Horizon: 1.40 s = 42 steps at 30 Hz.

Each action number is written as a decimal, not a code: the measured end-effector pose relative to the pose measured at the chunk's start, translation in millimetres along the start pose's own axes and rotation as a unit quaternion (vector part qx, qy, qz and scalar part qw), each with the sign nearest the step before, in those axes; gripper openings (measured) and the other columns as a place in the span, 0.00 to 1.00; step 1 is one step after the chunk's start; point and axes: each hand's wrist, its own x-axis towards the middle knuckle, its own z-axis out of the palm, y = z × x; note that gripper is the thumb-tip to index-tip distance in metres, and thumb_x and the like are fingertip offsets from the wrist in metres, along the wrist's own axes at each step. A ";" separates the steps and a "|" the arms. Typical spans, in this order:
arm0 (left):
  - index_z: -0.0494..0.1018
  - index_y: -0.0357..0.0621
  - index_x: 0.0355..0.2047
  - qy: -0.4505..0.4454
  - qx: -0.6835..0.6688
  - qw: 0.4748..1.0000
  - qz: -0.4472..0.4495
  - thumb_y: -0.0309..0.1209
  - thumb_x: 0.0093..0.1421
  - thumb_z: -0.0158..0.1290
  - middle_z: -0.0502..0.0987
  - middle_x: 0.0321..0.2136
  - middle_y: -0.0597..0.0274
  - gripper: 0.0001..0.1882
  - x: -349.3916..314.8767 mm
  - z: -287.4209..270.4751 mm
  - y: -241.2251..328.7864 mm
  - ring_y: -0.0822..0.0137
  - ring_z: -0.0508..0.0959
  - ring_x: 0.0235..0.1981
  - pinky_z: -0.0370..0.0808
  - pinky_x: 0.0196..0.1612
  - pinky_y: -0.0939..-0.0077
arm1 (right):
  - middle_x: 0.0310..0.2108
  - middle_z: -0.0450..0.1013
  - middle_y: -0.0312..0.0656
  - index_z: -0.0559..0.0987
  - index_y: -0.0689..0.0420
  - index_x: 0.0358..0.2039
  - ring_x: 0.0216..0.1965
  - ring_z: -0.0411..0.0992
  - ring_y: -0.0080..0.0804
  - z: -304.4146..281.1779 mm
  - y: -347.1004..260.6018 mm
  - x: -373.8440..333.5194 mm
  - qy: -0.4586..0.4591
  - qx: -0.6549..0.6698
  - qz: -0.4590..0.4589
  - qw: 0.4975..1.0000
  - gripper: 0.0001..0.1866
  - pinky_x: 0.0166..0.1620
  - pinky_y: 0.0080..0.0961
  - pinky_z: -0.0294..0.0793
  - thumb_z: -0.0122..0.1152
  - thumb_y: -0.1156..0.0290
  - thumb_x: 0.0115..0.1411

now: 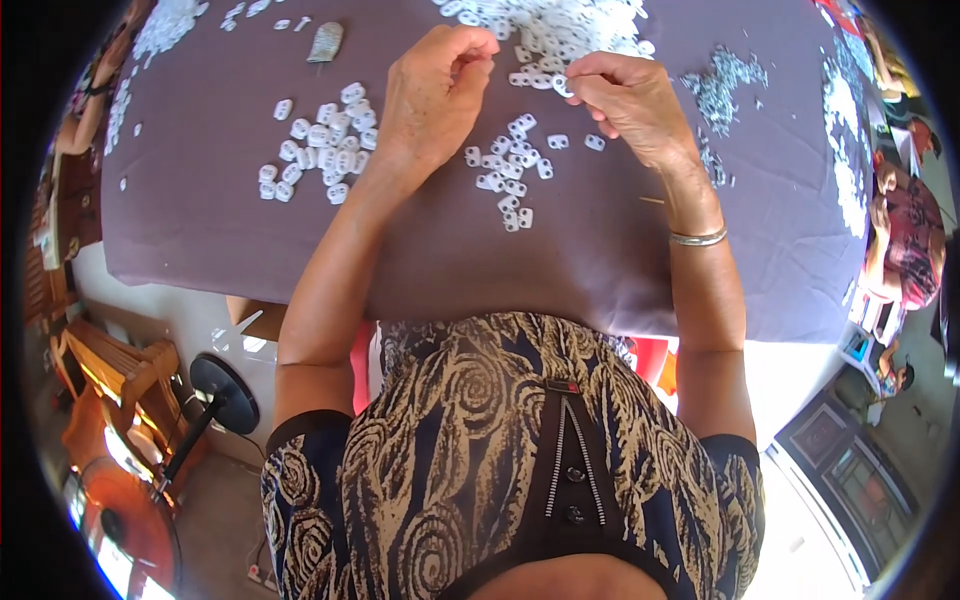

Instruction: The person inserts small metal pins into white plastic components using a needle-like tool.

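The right hand (630, 100) pinches a small white plastic piece (562, 86) while the left hand (435, 90) is clenched on something unseen; a loosened grip could drop it into the pile of white pieces (560, 25) just beyond.

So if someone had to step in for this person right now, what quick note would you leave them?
Left hand: fingers pinched together above the cloth; what they pinch is too small to tell.
Right hand: fingertips on a small white plastic piece at the edge of the big white heap.
Small cluster lies between the hands; a tidier group sits left.
Grey metal bits lie right.
The heap is large.
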 end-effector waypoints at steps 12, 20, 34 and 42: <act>0.75 0.40 0.36 0.013 -0.004 1.000 0.024 0.20 0.56 0.55 0.75 0.28 0.65 0.07 -11.1 16.1 -13.5 0.74 0.76 0.27 0.72 0.31 0.81 | 0.19 0.72 0.34 0.79 0.59 0.31 0.22 0.66 0.16 -41.4 32.2 -38.1 0.169 -0.238 -0.102 0.951 0.05 0.28 0.16 0.68 0.63 0.72 0.54; 0.75 0.40 0.35 0.023 -0.009 1.000 0.016 0.20 0.56 0.55 0.75 0.28 0.67 0.06 -12.7 13.6 -13.8 0.77 0.75 0.27 0.72 0.30 0.83 | 0.25 0.70 0.34 0.78 0.59 0.33 0.24 0.67 0.20 -26.1 32.3 -57.2 0.065 -0.239 -0.168 0.954 0.05 0.30 0.18 0.67 0.62 0.77 0.54; 0.75 0.38 0.38 0.007 0.001 1.000 0.005 0.21 0.59 0.55 0.78 0.33 0.67 0.07 -12.4 11.9 -14.1 0.78 0.76 0.34 0.73 0.39 0.84 | 0.25 0.68 0.31 0.73 0.59 0.28 0.22 0.62 0.16 -12.8 30.8 -58.9 0.068 -0.245 -0.222 0.941 0.06 0.26 0.16 0.63 0.62 0.81 0.53; 0.74 0.40 0.41 -0.063 -0.131 0.989 0.002 0.20 0.57 0.55 0.77 0.35 0.66 0.11 -24.5 29.2 17.5 0.77 0.75 0.33 0.71 0.34 0.84 | 0.25 0.69 0.28 0.72 0.59 0.35 0.28 0.65 0.11 -4.6 31.8 -51.4 0.077 -0.077 -0.176 0.978 0.07 0.32 0.10 0.66 0.58 0.82 0.57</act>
